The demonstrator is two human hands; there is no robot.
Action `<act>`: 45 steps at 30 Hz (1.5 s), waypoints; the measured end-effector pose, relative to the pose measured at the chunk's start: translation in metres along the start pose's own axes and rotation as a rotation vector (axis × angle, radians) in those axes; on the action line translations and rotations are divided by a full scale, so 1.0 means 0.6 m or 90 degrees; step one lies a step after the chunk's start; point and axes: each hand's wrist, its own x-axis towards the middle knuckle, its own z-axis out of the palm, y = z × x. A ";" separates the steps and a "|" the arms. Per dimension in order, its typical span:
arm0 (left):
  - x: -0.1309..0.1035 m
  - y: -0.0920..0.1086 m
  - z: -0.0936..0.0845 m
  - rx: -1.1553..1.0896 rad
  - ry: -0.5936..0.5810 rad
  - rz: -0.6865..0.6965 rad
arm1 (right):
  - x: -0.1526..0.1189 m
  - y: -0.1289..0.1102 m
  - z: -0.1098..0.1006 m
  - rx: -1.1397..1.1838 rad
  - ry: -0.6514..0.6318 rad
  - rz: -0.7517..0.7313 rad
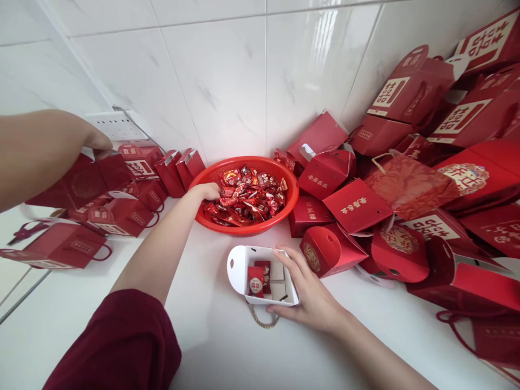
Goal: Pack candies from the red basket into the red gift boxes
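"White-lined, open-topped paper box [239, 276], nice. Where's it sitting from you?"

"Right in front of me on the smooth white surface [211, 341], long axis roughly left to right, flap end left. My right hand [303, 287] is the nearer one, wrapped round its right end, thumb on the near side, fingers over the far rim."

"And the other?"

"My left hand [210, 192] is beyond the box and left of it, in the round red plastic basket [244, 230]. Fingertips are among shiny red wrapped candies [260, 197]; can't tell if they're pinching one tbh."
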 end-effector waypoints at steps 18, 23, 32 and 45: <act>-0.031 0.014 -0.017 -0.214 0.201 0.133 | -0.001 -0.001 0.002 -0.014 0.003 0.003; -0.092 0.060 -0.024 -0.261 0.284 0.218 | -0.001 0.000 0.001 -0.017 0.005 -0.007; -0.335 0.172 0.036 -0.132 0.019 0.409 | 0.003 -0.003 0.000 -0.027 0.008 -0.014; -0.401 0.066 0.143 -0.263 0.275 0.474 | -0.001 -0.001 -0.002 -0.028 0.021 -0.030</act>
